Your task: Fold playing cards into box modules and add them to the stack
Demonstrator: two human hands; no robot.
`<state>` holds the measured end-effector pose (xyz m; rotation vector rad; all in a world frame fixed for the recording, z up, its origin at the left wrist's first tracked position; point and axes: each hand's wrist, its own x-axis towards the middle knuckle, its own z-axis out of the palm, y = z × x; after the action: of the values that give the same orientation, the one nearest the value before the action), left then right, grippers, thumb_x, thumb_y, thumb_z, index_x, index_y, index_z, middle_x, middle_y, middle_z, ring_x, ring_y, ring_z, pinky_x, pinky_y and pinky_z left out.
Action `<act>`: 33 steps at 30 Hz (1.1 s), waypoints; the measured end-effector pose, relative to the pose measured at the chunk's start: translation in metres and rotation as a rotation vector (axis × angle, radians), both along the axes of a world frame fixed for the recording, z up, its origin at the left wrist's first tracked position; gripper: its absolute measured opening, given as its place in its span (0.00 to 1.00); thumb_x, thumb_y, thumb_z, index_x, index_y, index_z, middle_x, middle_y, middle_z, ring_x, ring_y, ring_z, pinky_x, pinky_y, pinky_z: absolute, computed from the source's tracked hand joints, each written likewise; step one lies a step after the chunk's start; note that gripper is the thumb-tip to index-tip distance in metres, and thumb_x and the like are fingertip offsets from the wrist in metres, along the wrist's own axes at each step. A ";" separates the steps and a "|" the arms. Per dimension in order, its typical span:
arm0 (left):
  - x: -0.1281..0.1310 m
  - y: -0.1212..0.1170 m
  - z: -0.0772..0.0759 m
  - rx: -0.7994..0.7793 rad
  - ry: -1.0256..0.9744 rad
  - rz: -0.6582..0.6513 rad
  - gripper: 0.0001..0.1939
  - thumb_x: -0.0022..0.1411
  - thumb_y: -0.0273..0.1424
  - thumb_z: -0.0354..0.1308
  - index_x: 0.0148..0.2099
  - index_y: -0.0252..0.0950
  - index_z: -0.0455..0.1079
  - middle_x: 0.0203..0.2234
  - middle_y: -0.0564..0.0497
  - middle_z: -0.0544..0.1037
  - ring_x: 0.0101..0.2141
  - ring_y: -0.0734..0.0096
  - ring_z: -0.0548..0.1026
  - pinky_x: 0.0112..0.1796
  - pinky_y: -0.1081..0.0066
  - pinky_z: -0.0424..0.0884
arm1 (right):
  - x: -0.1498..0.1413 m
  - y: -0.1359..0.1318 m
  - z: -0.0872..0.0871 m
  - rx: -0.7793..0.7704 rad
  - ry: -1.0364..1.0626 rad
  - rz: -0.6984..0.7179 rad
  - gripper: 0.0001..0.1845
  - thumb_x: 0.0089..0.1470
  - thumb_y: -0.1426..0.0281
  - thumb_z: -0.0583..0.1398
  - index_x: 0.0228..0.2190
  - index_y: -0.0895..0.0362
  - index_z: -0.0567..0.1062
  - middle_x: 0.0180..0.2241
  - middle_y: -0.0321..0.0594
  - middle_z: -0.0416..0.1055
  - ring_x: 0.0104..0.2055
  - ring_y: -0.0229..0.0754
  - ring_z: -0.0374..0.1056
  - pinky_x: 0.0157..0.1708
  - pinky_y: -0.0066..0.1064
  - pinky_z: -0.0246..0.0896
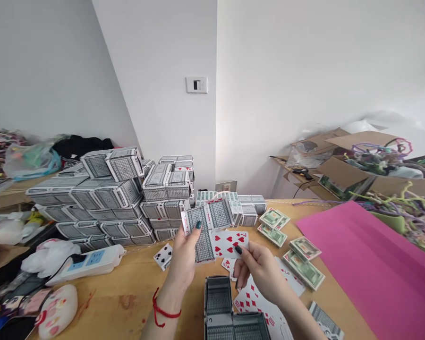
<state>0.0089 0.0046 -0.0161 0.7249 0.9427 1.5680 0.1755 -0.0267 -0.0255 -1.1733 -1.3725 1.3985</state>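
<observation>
My left hand (184, 252) grips an L-shaped piece folded from grey-patterned playing cards (203, 243), its thumb lying over the front. A seven of hearts card (223, 244) sticks out to the right of that piece. My right hand (257, 264) pinches this card at its right end; whether its left end is tucked in or only lies against the piece is hidden. Below my hands stands another L-shaped piece of cards (218, 319), with hollow compartments facing up. Loose face-up cards, among them a ten of diamonds (250, 296), lie under my right hand.
Stacked card blocks (118, 193) rise at the back left, beside a white power strip (92, 264). Small green card packs (303, 269) lie on the right by a pink sheet (371, 264). Cardboard boxes (347, 172) with pipe cleaners stand behind. A black-and-white card (163, 256) lies left.
</observation>
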 end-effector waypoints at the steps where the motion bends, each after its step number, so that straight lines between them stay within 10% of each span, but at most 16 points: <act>1: 0.000 0.000 0.000 0.001 0.003 0.000 0.25 0.49 0.36 0.63 0.50 0.37 0.66 0.39 0.47 0.78 0.48 0.60 0.70 0.50 0.62 0.61 | 0.001 0.001 0.000 -0.008 -0.008 0.010 0.23 0.51 0.48 0.50 0.23 0.55 0.58 0.16 0.33 0.70 0.12 0.34 0.66 0.12 0.23 0.56; 33: 0.008 -0.006 -0.003 -0.014 0.054 -0.143 0.23 0.52 0.33 0.61 0.51 0.38 0.66 0.44 0.46 0.76 0.50 0.59 0.69 0.51 0.62 0.61 | 0.003 0.004 -0.007 -0.083 -0.010 0.171 0.22 0.52 0.50 0.50 0.22 0.54 0.57 0.13 0.23 0.55 0.07 0.27 0.49 0.08 0.21 0.40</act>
<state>0.0170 -0.0017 -0.0189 0.8110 0.9197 1.4214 0.1785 -0.0222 -0.0324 -1.1386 -1.4619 1.5845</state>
